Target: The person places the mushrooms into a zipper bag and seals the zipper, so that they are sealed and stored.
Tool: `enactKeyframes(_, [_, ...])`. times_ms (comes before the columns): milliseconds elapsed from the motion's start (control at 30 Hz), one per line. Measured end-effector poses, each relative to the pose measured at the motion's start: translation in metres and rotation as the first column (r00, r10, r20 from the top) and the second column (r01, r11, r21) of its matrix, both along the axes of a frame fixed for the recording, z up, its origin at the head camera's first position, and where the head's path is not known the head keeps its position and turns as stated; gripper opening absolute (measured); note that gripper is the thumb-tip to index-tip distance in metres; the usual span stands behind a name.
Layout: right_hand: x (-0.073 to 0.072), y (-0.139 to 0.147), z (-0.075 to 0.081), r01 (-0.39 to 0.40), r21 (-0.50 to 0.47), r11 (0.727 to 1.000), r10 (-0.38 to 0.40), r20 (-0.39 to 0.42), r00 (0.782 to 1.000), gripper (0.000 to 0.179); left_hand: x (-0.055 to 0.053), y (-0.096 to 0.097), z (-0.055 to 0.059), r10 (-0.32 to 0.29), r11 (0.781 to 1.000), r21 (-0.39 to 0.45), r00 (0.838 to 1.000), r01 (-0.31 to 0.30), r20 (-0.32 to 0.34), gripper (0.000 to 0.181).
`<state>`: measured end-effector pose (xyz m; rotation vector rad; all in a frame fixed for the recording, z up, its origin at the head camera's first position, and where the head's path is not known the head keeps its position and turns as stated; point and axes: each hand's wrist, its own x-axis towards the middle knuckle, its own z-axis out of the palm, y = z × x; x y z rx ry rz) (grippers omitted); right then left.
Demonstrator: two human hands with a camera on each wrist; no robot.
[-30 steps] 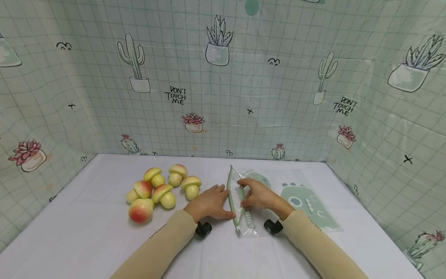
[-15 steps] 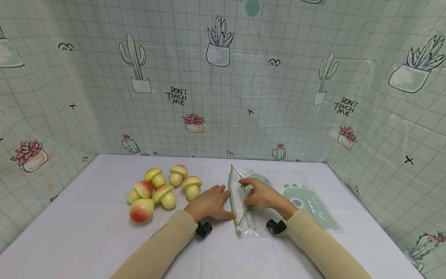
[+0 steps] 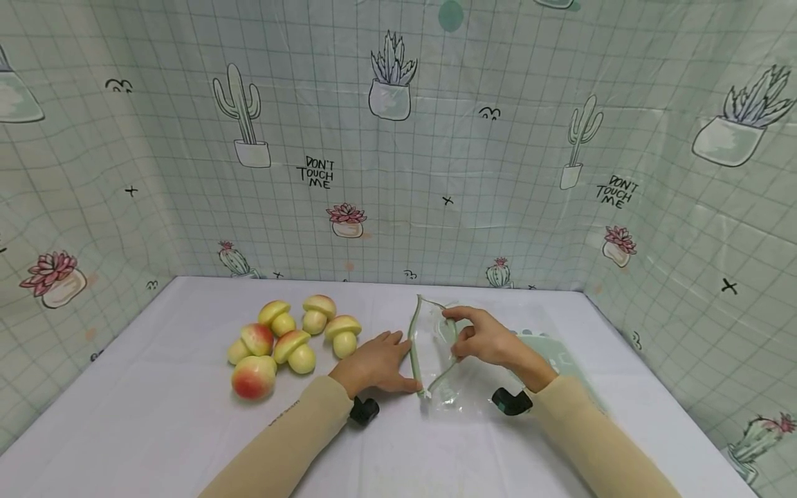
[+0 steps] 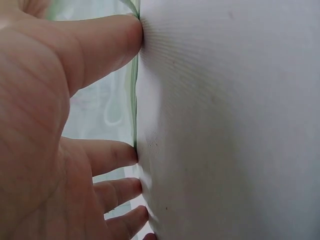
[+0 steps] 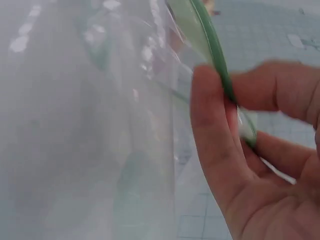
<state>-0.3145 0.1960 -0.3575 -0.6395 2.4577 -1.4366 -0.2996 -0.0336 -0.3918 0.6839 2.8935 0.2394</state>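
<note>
A clear plastic zip bag with a green-edged mouth and a pale green print lies on the white table. The fingertips and thumb of my left hand, spread apart, press along the left edge of its mouth; in the left wrist view the green strip runs beneath them. My right hand pinches the opposite green edge between thumb and fingers and holds it away to the right. Between the two hands the mouth gapes in a pointed oval. Part of the printed side is hidden under the right hand and forearm.
Left of the hands sits a group of several yellow and red mushroom-shaped pieces, the nearest a rounded, peach-like one. A cloth printed with cacti walls the table at the back and sides. Each wrist carries a small black camera.
My right hand has moved right, drawing the bag's right edge away from the left one, so the mouth gapes wider. My left hand has stayed in place.
</note>
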Motion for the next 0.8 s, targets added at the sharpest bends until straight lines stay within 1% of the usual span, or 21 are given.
enactKeyframes(67, [-0.001, -0.005, -0.005, 0.066, 0.031, 0.997, -0.066, -0.023, 0.998, 0.061, 0.0, 0.0, 0.0, 0.001, 1.0, -0.002, 1.0, -0.001, 0.001, 0.088])
enactKeyframes(167, [-0.002, -0.015, -0.011, 0.162, 0.069, 0.984, -0.159, -0.051, 0.986, 0.055, 0.0, 0.0, 0.0, 0.002, 1.0, -0.002, 1.0, -0.001, 0.007, 0.089])
enactKeyframes(233, [-0.002, -0.021, -0.014, 0.198, 0.081, 0.977, -0.193, -0.067, 0.979, 0.054, 0.0, 0.0, 0.0, -0.001, 1.0, -0.003, 1.0, 0.001, 0.007, 0.089])
enactKeyframes(333, [-0.003, -0.029, -0.017, 0.22, 0.102, 0.97, -0.21, -0.1, 0.973, 0.055, 0.0, 0.0, 0.001, -0.004, 1.0, -0.002, 1.0, 0.004, 0.006, 0.089])
enactKeyframes(433, [-0.002, -0.034, -0.018, 0.216, 0.108, 0.97, -0.204, -0.118, 0.972, 0.057, 0.0, 0.0, 0.0, -0.007, 1.0, 0.0, 1.0, 0.007, 0.003, 0.089])
enactKeyframes(500, [-0.002, -0.035, -0.019, 0.193, 0.106, 0.975, -0.18, -0.121, 0.976, 0.058, 0.0, 0.0, 0.0, -0.007, 1.0, 0.003, 1.0, 0.007, 0.006, 0.089])
enactKeyframes(667, [-0.004, -0.031, -0.018, 0.1, 0.077, 0.992, -0.095, -0.067, 0.993, 0.061, 0.0, 0.0, 0.0, -0.006, 1.0, -0.001, 1.0, 0.006, 0.01, 0.089])
enactKeyframes(800, [-0.004, -0.025, -0.016, 0.053, 0.054, 0.997, -0.051, -0.029, 0.998, 0.058, 0.0, -0.001, 0.0, -0.018, 1.0, -0.016, 1.0, 0.018, -0.014, 0.088])
